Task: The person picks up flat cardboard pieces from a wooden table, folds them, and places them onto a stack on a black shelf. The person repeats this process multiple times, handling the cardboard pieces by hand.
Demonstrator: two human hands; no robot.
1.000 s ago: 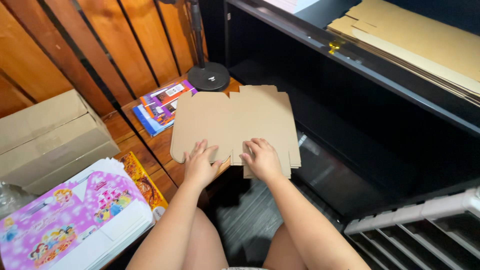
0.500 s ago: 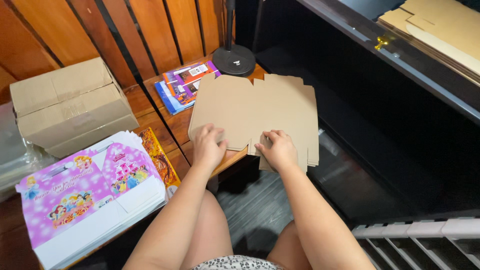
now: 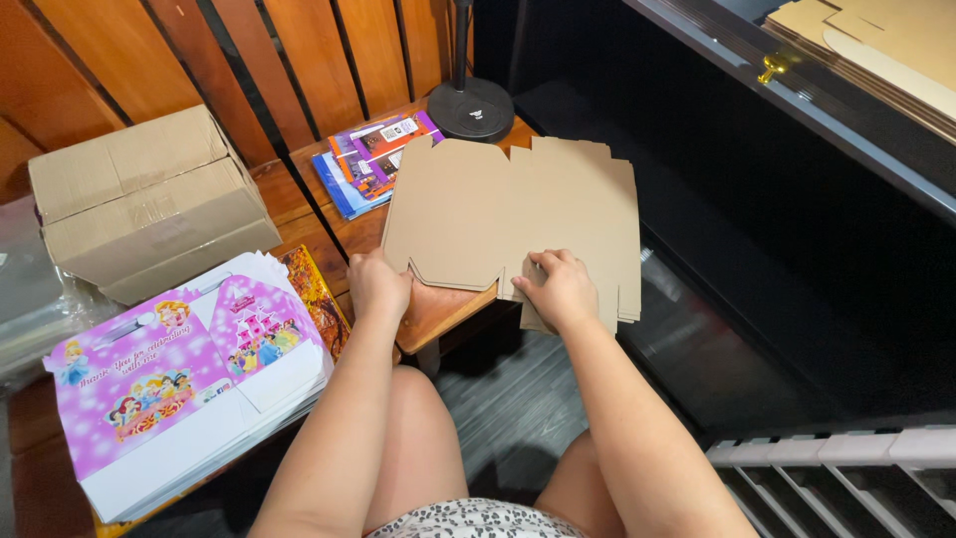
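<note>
Brown flat cardboard blanks are stacked on the small wooden table, pinched at the near edge by the left hand and right hand; edges should be squared before one sheet is lifted.

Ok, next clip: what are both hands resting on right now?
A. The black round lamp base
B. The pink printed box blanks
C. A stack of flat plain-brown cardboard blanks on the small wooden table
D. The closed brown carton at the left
C: the left hand and right hand both sit on the near edge of the flat brown cardboard blanks lying on the small wooden table; the other things lie untouched.
</note>
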